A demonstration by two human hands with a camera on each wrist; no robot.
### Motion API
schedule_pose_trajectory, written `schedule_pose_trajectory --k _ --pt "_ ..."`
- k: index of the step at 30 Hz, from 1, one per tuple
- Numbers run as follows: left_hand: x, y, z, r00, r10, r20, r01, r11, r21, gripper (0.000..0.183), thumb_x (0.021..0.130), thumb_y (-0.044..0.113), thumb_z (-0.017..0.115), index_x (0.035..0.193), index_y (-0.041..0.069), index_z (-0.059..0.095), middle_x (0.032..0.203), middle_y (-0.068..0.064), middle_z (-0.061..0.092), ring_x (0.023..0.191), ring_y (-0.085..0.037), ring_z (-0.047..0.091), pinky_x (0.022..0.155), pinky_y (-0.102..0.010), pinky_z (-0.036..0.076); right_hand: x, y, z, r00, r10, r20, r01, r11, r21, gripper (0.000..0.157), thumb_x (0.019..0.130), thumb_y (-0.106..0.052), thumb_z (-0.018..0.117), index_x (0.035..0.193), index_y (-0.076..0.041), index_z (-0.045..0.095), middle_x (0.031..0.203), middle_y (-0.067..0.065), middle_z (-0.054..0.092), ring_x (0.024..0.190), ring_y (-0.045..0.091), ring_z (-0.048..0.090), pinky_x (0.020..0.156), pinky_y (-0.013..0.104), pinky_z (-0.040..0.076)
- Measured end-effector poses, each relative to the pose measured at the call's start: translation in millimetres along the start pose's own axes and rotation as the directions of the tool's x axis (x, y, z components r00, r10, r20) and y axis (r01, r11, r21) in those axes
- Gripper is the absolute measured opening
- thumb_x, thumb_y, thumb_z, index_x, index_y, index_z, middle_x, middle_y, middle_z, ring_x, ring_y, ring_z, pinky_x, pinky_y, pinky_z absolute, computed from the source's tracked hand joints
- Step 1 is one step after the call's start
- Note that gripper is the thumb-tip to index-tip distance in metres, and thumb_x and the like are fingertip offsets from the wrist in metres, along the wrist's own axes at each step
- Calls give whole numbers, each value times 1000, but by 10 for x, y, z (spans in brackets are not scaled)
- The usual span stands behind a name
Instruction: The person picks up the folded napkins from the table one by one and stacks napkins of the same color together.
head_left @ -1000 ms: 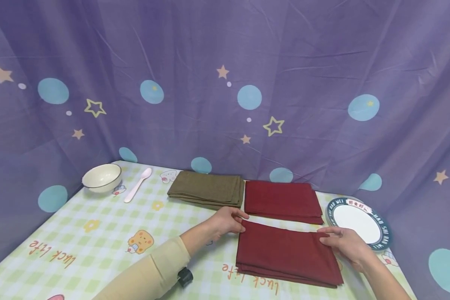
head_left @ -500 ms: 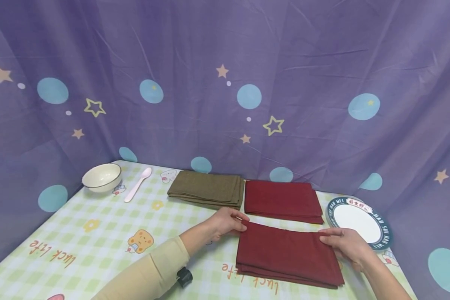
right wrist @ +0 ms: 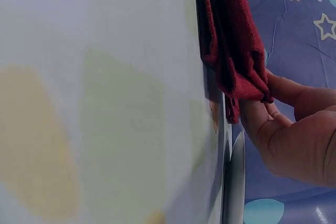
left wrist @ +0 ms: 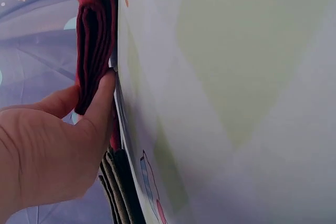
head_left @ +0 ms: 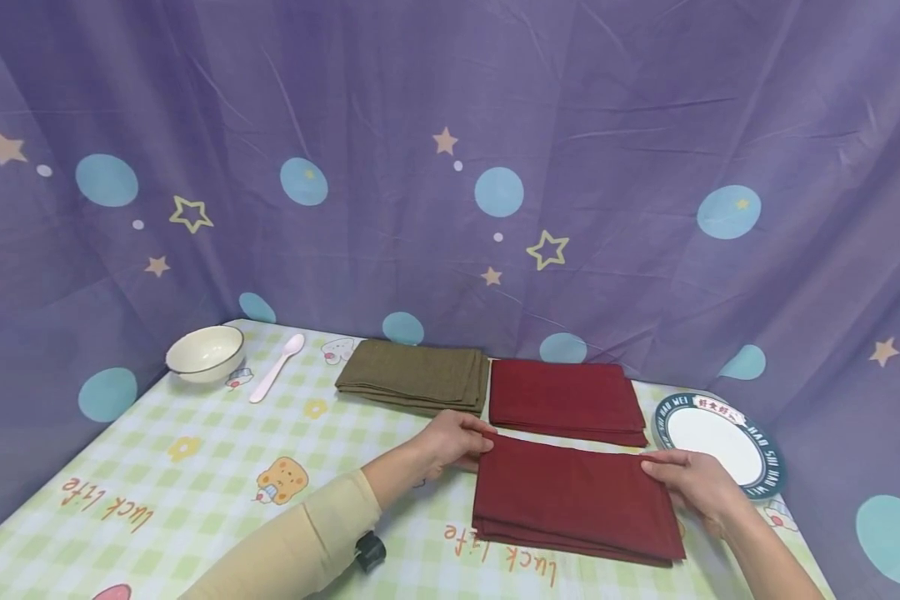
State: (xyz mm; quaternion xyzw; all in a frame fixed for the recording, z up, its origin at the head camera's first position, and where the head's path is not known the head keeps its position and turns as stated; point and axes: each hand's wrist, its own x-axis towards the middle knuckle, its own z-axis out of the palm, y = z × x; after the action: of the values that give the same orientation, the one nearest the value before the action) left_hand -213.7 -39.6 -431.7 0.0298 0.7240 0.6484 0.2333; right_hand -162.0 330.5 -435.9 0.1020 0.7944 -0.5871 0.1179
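Note:
A dark red folded cloth (head_left: 577,504) lies at the near right of the table, its layers stacked. My left hand (head_left: 450,443) pinches its far left corner, thumb on top and fingers underneath. At the far right corner my right hand (head_left: 699,490) grips it the same way. In the left wrist view the folded layers of the red cloth (left wrist: 95,38) show edge-on between thumb and fingers. The right wrist view shows the other end of the cloth (right wrist: 239,40) raised a little off the table there. Just beyond lies a second red folded cloth (head_left: 566,400).
An olive-brown folded cloth (head_left: 412,375) lies left of the second red one. A white plate with a dark green rim (head_left: 772,462) sits close to my right hand. At the far left are a cream bowl (head_left: 206,354) and a pink spoon (head_left: 276,369). A purple curtain (head_left: 390,167) hangs behind.
The near red cloth has shifted slightly away from me with both hands still gripping it. Its far edge, which sagged a little before, is now straighter. The other things have not moved.

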Motion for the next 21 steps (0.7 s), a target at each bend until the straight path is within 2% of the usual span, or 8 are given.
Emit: schedule_pose_trajectory --k 6,11,21 --pt "23 4 -8 1000 15 -1 -15 999 -49 30 95 -3 65 125 -5 66 105 -15 69 87 -23 71 72 -41 62 21 1 -28 999 -29 20 29 999 29 49 97 -16 69 131 17 55 103 6 73 89 15 71 78 32 60" --pt "56 21 -20 1000 30 -5 -31 999 -31 31 97 1 65 127 -4 66 109 -14 69 89 -21 71 75 -39 62 53 -1 -63 999 -31 39 29 997 66 50 99 -15 67 134 17 53 106 7 72 91 15 70 80 33 60" --pt "96 70 -36 997 63 -33 -63 998 -1 31 97 3 66 128 -3 66 116 -12 68 89 -17 67 80 -38 61 140 -46 -85 998 -48 29 46 997 58 52 99 -16 66 137 16 51 112 6 70 91 12 70 80 33 60"
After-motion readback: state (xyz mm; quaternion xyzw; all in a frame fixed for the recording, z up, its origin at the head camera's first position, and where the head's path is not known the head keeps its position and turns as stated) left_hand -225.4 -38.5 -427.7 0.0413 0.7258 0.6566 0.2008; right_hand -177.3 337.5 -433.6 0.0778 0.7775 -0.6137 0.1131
